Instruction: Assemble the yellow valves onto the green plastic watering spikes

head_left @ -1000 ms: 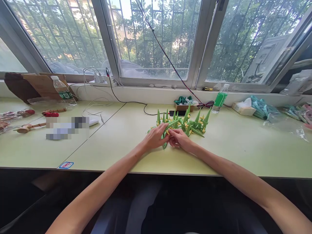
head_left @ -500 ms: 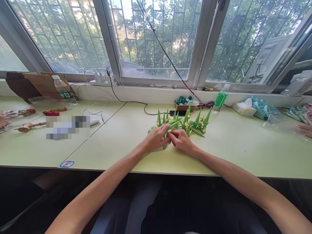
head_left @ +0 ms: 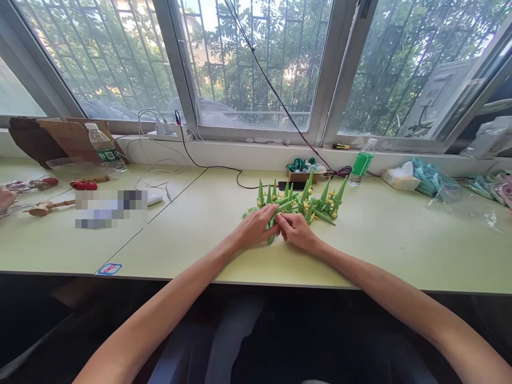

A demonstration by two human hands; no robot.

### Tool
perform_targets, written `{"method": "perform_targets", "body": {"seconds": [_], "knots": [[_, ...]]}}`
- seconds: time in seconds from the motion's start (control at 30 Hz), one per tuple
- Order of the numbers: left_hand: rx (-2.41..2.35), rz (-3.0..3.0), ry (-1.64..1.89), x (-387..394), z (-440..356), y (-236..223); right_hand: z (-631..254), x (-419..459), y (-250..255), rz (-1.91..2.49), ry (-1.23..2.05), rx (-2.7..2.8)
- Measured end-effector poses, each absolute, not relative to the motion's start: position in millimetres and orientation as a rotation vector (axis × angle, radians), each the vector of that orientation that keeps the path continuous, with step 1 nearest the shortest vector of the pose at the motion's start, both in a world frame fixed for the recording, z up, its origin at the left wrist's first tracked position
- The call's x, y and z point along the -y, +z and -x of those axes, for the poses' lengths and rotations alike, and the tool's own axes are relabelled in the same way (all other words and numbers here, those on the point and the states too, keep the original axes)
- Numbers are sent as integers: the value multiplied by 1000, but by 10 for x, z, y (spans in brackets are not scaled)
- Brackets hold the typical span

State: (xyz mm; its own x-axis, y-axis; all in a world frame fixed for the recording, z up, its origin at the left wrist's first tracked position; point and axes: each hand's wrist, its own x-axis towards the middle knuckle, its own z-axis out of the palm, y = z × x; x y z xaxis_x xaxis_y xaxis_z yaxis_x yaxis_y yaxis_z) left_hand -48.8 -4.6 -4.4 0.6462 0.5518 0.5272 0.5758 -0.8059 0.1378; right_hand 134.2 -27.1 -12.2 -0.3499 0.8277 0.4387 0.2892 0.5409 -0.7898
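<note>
Green cone-shaped pieces [head_left: 323,196] with small yellow parts at their bases stand and lie in a cluster on the table. At the near left of this cluster, my left hand [head_left: 259,224] is closed around a green pointed piece [head_left: 271,238], whose lower end shows beneath the fingers. My right hand [head_left: 296,230] meets it from the right, thumb and forefinger pinched together at the left fingertips. What the right fingertips hold is too small and covered to make out.
Behind the cluster lie a dark phone [head_left: 291,186] and a small box [head_left: 306,173] of green material. A green-labelled bottle [head_left: 361,162] and a tissue box [head_left: 401,176] stand to the right. Leftward are a wooden toy [head_left: 42,208], another bottle [head_left: 104,148] and another person's hand [head_left: 6,199].
My hands stay nearly in place, with only a slight shift of the right fingers. Another person's hand at the far right edge has gone out of view.
</note>
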Motion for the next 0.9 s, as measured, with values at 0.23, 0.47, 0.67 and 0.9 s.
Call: {"method": "perform_targets", "body": {"seconds": [0.23,0.47,0.67,0.9], "knots": [[955,2761,-1017,21,486,-83,-1311,188,-179,741,1470,1526],[995,2770,-1009,12,482,-84,-1299,176,-179,757,1549,1457],[1004,2798,-958,11,496,-93,-1297,229,-127,806,1353,1617],[1002,2793,-881,24,489,-78,-1327,275,-111,920,848,1854]]}}
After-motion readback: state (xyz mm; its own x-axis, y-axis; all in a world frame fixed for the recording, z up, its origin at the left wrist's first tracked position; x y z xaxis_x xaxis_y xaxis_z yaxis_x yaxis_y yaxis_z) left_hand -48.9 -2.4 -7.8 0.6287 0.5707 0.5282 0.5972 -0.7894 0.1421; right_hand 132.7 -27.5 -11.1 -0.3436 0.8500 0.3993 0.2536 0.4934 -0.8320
